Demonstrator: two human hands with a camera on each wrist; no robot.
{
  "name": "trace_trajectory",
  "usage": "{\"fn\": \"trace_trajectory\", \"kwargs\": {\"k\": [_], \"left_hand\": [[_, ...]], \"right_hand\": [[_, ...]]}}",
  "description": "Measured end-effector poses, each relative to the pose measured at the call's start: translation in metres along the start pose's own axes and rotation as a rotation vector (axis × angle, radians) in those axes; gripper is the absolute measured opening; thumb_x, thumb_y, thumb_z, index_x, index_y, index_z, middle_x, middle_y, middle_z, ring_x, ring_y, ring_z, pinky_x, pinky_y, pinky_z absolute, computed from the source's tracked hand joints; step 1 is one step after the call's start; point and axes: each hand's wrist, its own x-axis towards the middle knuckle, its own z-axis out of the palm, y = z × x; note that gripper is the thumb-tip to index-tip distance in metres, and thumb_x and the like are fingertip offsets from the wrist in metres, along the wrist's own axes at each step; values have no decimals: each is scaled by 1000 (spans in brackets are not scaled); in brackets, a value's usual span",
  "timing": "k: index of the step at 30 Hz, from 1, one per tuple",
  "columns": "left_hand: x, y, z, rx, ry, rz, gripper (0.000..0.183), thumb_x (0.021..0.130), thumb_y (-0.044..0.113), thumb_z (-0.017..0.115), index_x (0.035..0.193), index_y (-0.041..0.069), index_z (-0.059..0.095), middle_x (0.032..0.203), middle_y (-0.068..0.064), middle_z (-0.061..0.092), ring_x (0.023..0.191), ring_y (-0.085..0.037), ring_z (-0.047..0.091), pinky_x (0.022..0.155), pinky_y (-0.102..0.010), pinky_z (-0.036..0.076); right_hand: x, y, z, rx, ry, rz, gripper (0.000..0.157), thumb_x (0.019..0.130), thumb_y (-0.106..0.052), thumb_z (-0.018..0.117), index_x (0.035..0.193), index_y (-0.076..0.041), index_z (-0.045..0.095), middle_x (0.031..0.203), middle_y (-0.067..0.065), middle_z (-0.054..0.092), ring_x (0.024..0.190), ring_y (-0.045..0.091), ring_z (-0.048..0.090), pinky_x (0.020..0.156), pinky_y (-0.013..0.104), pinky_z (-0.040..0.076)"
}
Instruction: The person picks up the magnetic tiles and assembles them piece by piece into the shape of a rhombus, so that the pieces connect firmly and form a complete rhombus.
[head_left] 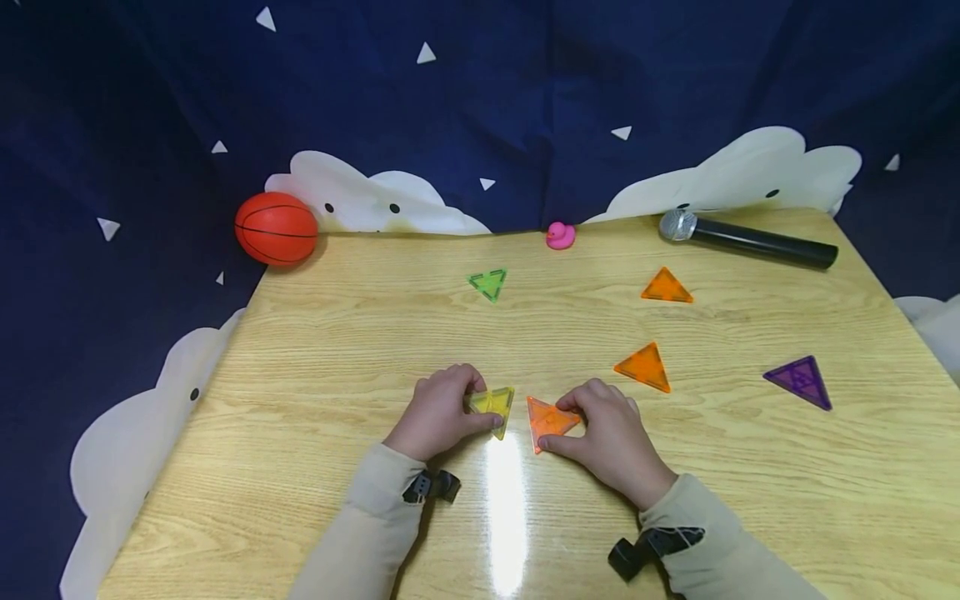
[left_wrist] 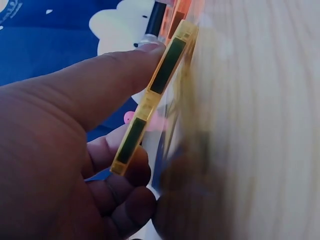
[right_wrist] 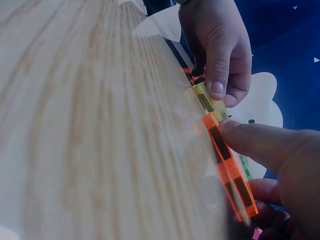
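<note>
Near the middle front of the table, my left hand (head_left: pixel 444 411) pinches a yellow triangular magnetic tile (head_left: pixel 492 403) between thumb and fingers. Facing it, my right hand (head_left: pixel 609 429) holds an orange-red triangular magnetic tile (head_left: pixel 549 421) the same way. A narrow gap separates the two tiles in the head view. Dark magnet strips show along the edge of the yellow tile (left_wrist: pixel 168 65) in the left wrist view. The orange-red tile (right_wrist: pixel 229 162) shows similar strips in the right wrist view, its edge close to the tabletop.
Loose triangles lie around: a green tile (head_left: pixel 489 285), an orange tile (head_left: pixel 666 287), a second orange tile (head_left: pixel 646 367) and a purple tile (head_left: pixel 802 382). Along the back are a red toy basketball (head_left: pixel 276 229), a pink rubber duck (head_left: pixel 560 236) and a black microphone (head_left: pixel 753 239).
</note>
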Motion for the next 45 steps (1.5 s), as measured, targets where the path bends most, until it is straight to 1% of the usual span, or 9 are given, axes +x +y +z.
{"fn": "trace_trajectory", "kwargs": {"k": [5, 11, 17, 23, 29, 35, 38, 41, 45], "left_hand": [[-1, 4, 0, 1, -5, 19, 43, 77, 40, 86, 98, 17, 57, 85, 7, 55, 78, -15, 49, 89, -45, 36], [-1, 8, 1, 4, -19, 40, 41, 79, 39, 85, 99, 16, 57, 87, 6, 56, 78, -15, 49, 87, -44, 36], [-1, 9, 4, 8, -19, 58, 40, 79, 40, 83, 98, 17, 57, 85, 7, 56, 74, -13, 49, 81, -41, 37], [-1, 12, 4, -8, -21, 54, 40, 79, 40, 84, 97, 18, 56, 82, 7, 57, 70, -13, 49, 75, -36, 37], [-3, 13, 5, -75, -36, 58, 40, 81, 35, 83, 100, 18, 53, 77, 7, 59, 65, -12, 50, 63, -28, 41], [-3, 13, 6, -141, -63, 50, 35, 85, 27, 77, 107, 18, 52, 67, 4, 55, 58, -10, 48, 54, -26, 39], [-1, 13, 8, -183, -71, 42, 34, 86, 21, 75, 111, 16, 52, 68, 5, 53, 58, -9, 47, 53, -25, 38], [-1, 14, 9, -226, -77, 28, 35, 87, 19, 74, 117, 14, 55, 67, 6, 55, 57, -8, 48, 53, -25, 39], [-3, 15, 9, -238, -83, 23, 38, 89, 21, 74, 125, 16, 61, 64, 6, 56, 54, -7, 50, 50, -25, 40]], "right_hand": [[0, 0, 0, 3, 0, -5, 45, 71, -44, 89, 99, -15, 70, 95, -4, 57, 86, 15, 50, 83, 42, 33], [0, 0, 0, 9, 1, -7, 44, 72, -43, 89, 99, -15, 70, 96, -4, 58, 89, 16, 52, 84, 42, 33], [0, -2, -1, 9, 9, -15, 43, 72, -41, 89, 98, -14, 70, 96, -3, 58, 91, 18, 54, 84, 43, 33], [0, -2, -1, 7, 3, -10, 43, 72, -41, 89, 99, -14, 70, 96, -3, 58, 91, 18, 54, 85, 43, 33], [0, -2, -1, 6, 3, -10, 43, 72, -42, 89, 99, -14, 70, 96, -3, 58, 91, 18, 54, 84, 43, 33], [0, -1, -1, 7, 5, -11, 43, 72, -42, 89, 99, -14, 70, 96, -3, 58, 91, 17, 53, 83, 42, 33], [0, 0, -1, 10, 11, -17, 43, 72, -42, 89, 99, -14, 70, 96, -3, 58, 91, 18, 53, 84, 43, 33], [-1, 0, 0, 11, 14, -21, 43, 72, -42, 90, 99, -14, 70, 96, -4, 58, 91, 18, 54, 84, 43, 33], [-1, 0, -1, 9, 15, -24, 43, 72, -41, 90, 99, -14, 70, 95, -4, 58, 90, 18, 54, 83, 43, 34]]}}
